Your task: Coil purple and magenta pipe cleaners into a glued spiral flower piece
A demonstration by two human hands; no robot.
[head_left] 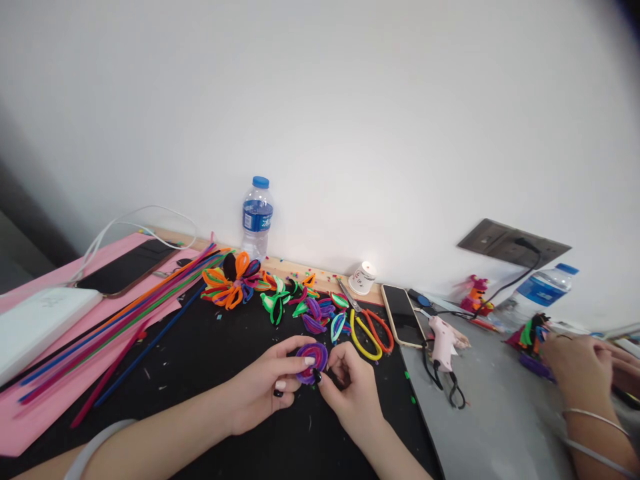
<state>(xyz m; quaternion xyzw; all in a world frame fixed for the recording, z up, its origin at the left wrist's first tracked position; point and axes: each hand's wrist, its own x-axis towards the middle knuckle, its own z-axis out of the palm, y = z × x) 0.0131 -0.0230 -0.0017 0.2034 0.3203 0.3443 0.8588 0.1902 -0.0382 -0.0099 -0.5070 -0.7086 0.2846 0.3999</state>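
A coiled purple and magenta pipe cleaner loop (pixel 320 352) is held up over the black table mat. My left hand (pixel 263 383) grips it from the left, thumb across its face and the other fingers behind. From the right, my right hand (pixel 353 390) pinches its lower right edge between thumb and forefinger. Beyond my hands lie finished-looking petals of bent pipe cleaners: a mostly orange flower (pixel 234 281), green and black petals (pixel 275 303) and purple petals (pixel 315 317). Scissors (pixel 367 330) with one yellow and one red handle rest just past my right hand.
Long loose pipe cleaners (pixel 125 333) and a dark phone (pixel 127 267) lie on pink paper (pixel 30 420) at left. A water bottle (pixel 258 220) and paper cup (pixel 363 278) stand by the wall. A light-cased phone (pixel 403 317) and pink glue gun (pixel 443 343) lie right, near a co-worker's hands (pixel 580 367).
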